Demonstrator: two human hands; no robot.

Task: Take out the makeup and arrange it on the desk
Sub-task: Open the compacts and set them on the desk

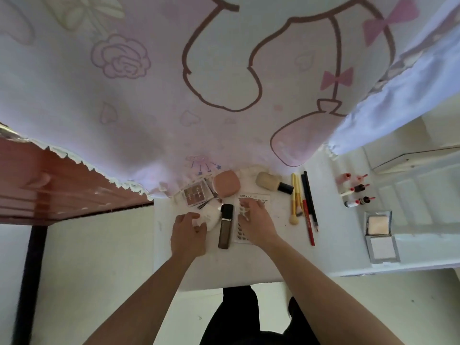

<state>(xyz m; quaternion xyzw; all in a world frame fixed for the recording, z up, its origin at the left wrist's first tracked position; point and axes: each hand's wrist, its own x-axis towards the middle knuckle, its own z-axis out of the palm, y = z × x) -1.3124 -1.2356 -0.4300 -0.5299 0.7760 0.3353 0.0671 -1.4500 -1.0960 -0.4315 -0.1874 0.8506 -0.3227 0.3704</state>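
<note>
My left hand (189, 230) curls round a white rounded case (210, 216) on the white desk (249, 265). My right hand (257, 220) pinches a small white lace piece (244, 212) over a nail sticker sheet (256, 197). A dark foundation bottle (226, 226) lies between my hands. Behind them lie an eyeshadow palette (196, 194), a peach compact (226, 183) and a fat powder brush (272, 183). Yellow brushes (296, 197) and red and black pencils (309, 215) lie in a row to the right.
Several small red-capped bottles (356, 190) and an open silver compact (379, 235) sit on the desk's right part. A pink printed cloth (174, 95) hangs over the desk's back edge. A red-brown table (62, 185) stands to the left. The desk's front edge is near my legs.
</note>
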